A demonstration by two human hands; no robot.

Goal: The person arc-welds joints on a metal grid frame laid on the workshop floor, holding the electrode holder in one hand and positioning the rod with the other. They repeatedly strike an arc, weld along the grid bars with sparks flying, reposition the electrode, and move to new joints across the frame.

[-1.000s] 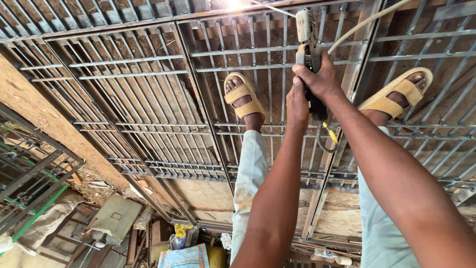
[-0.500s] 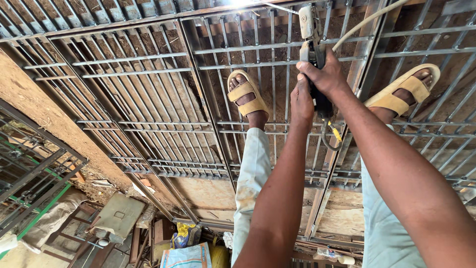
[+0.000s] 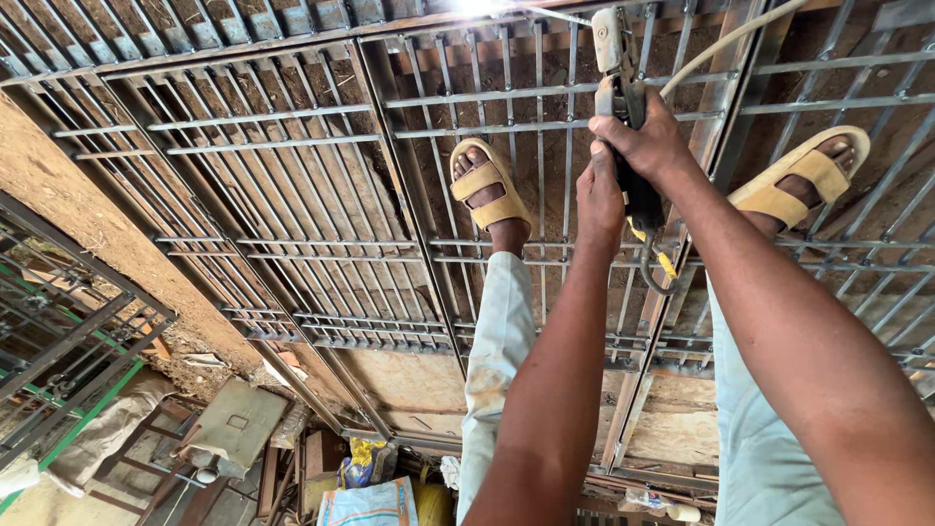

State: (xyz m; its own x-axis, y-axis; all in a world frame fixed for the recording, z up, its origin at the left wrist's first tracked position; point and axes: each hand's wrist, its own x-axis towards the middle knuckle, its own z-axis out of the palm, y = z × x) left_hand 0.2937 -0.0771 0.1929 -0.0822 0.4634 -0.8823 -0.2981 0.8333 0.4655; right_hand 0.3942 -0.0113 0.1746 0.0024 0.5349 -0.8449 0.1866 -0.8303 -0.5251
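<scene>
Fingers: both hands' fingers are curled shut around the same tool; none are spread. The right hand (image 3: 648, 146) wraps the upper part of the grip, knuckles toward the camera. The left hand (image 3: 599, 195) closes in just below and beside it, touching the tool's lower body.

Tool: a dark hand-held power tool (image 3: 628, 146), probably a welding holder or small grinder; I cannot tell which. Its pale head pokes out above the right hand.

Long axis: the tool runs along the line of the forearms, head away from the person, tail back toward the wrists.

Nearer hand: the right hand sits closer to the tool's head; the left sits closer to its tail.

Cable: a pale hose (image 3: 721, 44) leaves the tool's head and sweeps up and away to the right. A dark cord with yellow tags (image 3: 657, 258) loops out of the tool's tail, below both hands.

Grille: a metal grille (image 3: 292, 195) of thin bars lies flat beneath the tool. The tool's head is over a thicker frame bar; whether it touches the bar is hidden.

Feet: one tan sandal (image 3: 492, 185) stands on the grille left of the tool, the other sandal (image 3: 799, 180) right of it, so the tool is between the feet.

Clutter: a grey metal box (image 3: 234, 424) and bags lie well away from the tool, past the grille's near edge.
</scene>
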